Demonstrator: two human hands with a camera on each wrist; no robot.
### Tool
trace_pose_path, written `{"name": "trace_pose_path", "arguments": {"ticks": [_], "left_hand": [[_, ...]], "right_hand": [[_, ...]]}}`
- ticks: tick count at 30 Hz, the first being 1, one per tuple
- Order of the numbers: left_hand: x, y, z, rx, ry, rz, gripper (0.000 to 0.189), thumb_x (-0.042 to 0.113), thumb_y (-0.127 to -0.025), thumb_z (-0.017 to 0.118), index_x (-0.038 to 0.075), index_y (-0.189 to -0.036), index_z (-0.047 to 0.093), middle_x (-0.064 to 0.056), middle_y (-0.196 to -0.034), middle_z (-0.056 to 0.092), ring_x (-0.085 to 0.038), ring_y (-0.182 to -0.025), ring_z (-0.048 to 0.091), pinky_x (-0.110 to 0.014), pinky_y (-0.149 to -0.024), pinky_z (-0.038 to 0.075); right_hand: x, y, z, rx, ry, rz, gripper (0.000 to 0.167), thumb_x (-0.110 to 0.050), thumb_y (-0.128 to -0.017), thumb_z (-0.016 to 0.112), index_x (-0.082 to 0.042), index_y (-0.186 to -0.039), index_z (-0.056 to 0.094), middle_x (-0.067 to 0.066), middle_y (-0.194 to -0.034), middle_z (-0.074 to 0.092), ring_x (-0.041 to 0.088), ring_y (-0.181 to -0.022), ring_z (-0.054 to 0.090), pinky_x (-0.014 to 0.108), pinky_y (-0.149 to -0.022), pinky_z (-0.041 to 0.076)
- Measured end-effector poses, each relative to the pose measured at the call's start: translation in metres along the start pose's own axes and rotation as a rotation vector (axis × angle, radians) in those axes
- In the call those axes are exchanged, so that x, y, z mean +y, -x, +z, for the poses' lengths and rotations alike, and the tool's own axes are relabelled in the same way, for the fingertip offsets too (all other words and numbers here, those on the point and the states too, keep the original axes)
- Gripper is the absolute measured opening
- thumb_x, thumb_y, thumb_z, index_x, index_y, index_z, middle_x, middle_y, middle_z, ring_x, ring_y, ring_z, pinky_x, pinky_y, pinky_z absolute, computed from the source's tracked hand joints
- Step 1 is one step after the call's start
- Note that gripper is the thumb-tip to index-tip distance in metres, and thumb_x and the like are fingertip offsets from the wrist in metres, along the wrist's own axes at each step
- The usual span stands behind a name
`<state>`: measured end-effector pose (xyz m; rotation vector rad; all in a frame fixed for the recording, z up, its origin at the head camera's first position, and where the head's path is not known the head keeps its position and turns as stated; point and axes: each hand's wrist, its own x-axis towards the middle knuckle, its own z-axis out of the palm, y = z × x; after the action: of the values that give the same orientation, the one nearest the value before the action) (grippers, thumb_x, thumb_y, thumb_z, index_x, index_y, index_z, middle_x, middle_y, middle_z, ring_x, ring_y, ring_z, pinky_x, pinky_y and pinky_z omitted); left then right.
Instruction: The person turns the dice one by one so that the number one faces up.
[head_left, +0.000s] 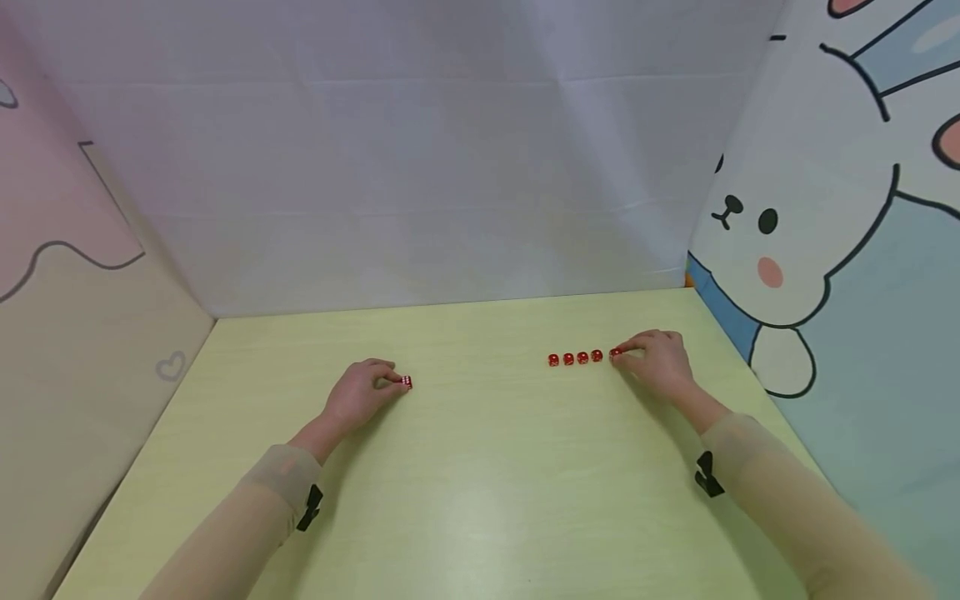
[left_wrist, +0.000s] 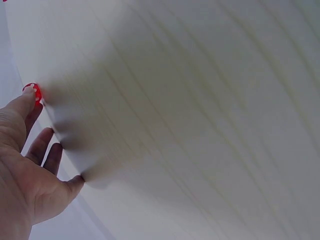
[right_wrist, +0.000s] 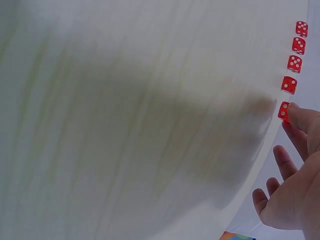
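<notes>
My left hand (head_left: 362, 395) pinches a red die (head_left: 407, 382) with white pips between thumb and forefinger, left of the table's middle. The left wrist view shows that die (left_wrist: 34, 92) at the thumb tip, the other fingers spread against the tabletop. Over on the right, my right hand (head_left: 658, 360) pinches another red die (head_left: 615, 353) at the right end of a row of red dice (head_left: 582, 358). A small gap parts the pinched die from the row. In the right wrist view the thumb partly covers this die (right_wrist: 283, 111), the row running on above it.
The pale yellow wood-grain table (head_left: 480, 467) reaches back to a white cloth wall (head_left: 450, 167). A panel with a cartoon rabbit (head_left: 795, 250) stands along the right edge, and a pink and cream panel (head_left: 82, 350) along the left. Black clips hang at both sleeve cuffs.
</notes>
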<state>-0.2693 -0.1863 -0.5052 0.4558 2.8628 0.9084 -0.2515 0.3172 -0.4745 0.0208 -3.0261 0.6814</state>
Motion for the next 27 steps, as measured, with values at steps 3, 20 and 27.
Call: {"name": "trace_pose_path", "arguments": {"ticks": [3,20,27], "left_hand": [[-0.0003,-0.0003,0.0003,0.000,-0.001,0.000,0.025,0.028,-0.098,0.072,0.006,-0.109,0.078,-0.018,-0.140,0.060,-0.044,-0.133,0.049,-0.058,-0.113,0.037],[-0.0012,0.0002,0.0009,-0.004,0.007,-0.010,0.025,0.029,-0.097,0.073,0.008,-0.108,0.078,-0.018,-0.141,0.060,-0.045,-0.134,0.048,-0.059,-0.113,0.036],[-0.0029,0.0004,0.0019,-0.004,0.022,-0.014,0.024,0.029,-0.096,0.074,0.009,-0.108,0.079,-0.018,-0.140,0.060,-0.045,-0.134,0.048,-0.059,-0.113,0.036]], "right_hand": [[0.0008,-0.0028,0.0007,-0.003,-0.002,0.000,0.032,-0.027,-0.097,0.073,-0.002,-0.115,0.076,0.024,-0.126,0.066,0.048,-0.128,0.044,0.062,-0.114,0.021],[0.0021,-0.0037,0.0058,-0.007,-0.002,-0.030,0.034,-0.025,-0.097,0.071,-0.001,-0.122,0.073,0.026,-0.129,0.064,0.050,-0.130,0.042,0.063,-0.114,0.021],[0.0013,-0.0030,0.0050,-0.010,0.003,-0.052,0.033,-0.023,-0.097,0.070,-0.001,-0.121,0.074,0.026,-0.127,0.065,0.048,-0.128,0.045,0.061,-0.114,0.022]]}}
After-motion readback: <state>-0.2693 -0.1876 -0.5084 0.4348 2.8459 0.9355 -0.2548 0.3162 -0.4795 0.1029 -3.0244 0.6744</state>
